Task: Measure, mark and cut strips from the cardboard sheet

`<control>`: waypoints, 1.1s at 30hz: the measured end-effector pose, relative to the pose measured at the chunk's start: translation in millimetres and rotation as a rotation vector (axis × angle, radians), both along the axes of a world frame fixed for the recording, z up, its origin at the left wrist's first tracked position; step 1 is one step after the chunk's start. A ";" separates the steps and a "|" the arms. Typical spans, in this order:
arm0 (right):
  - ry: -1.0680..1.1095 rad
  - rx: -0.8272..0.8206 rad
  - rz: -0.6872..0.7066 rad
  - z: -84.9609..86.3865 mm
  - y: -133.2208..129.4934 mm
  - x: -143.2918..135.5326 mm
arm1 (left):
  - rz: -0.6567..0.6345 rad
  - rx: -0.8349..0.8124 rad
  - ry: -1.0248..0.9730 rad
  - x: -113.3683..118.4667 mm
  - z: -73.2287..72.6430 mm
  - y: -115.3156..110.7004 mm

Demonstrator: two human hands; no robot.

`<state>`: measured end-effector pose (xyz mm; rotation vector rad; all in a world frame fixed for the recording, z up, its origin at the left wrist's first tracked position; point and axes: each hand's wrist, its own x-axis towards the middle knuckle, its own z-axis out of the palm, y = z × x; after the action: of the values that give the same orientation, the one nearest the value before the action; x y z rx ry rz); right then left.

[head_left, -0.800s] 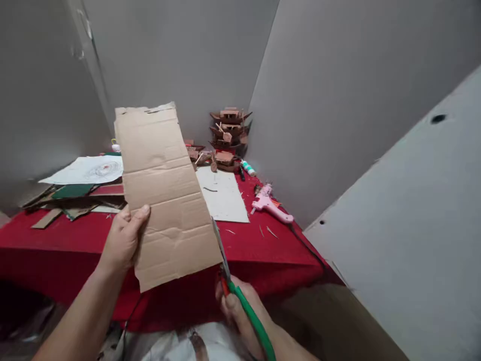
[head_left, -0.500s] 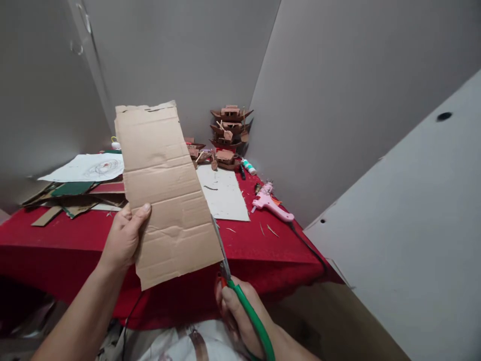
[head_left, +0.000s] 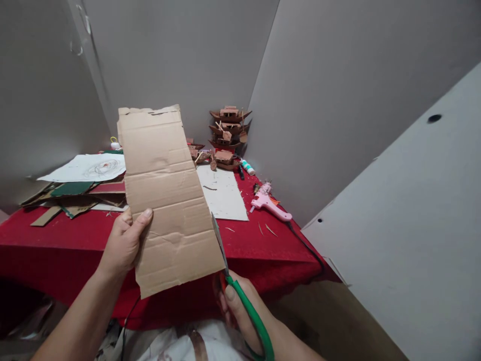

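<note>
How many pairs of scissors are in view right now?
1: green-handled scissors in the right hand, at the lower right edge of the cardboard. Others may be hidden behind it.

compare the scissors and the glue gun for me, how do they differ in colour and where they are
The scissors show a green handle; the glue gun is pink.
The scissors are held in the right hand; the glue gun lies on the red cloth.
The scissors' blade is at the cardboard's right edge; the glue gun lies apart from it.
Both are right of the cardboard in the picture.
</note>
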<state>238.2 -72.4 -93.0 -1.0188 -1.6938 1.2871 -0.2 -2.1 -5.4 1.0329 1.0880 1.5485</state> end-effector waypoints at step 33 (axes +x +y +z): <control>0.044 -0.104 -0.049 4.9 -1.9 -5.2 | -0.044 -0.071 0.016 -0.2 -3.6 -10.1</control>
<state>233.0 -74.3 -88.1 -1.0780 -1.5735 1.3677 -0.4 -12.1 -9.0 1.0156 1.1163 1.4588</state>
